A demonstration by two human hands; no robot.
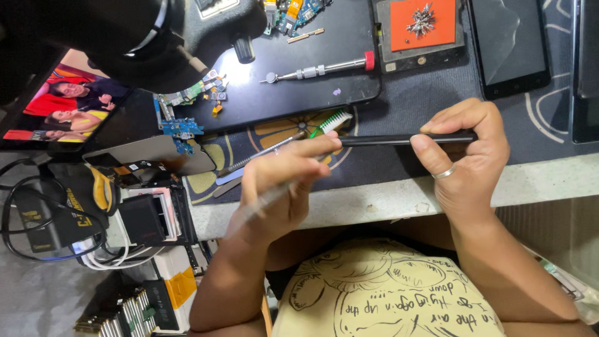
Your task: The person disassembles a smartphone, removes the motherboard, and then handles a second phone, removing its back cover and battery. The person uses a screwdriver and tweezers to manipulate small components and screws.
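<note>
While the right hand (469,163) pinches a thin black phone (405,140) edge-on between thumb and fingers, above the front edge of the workbench (536,181), the left hand (284,184) closes around a toothbrush (324,128) with white bristles, which point toward the left end of the phone. A ring sits on one finger of the right hand. Behind them, on a dark tablet (299,93), lie a silver screwdriver (321,70) with a red cap and small blue circuit parts (180,128). An orange pad (424,24) carries a heap of screws.
</note>
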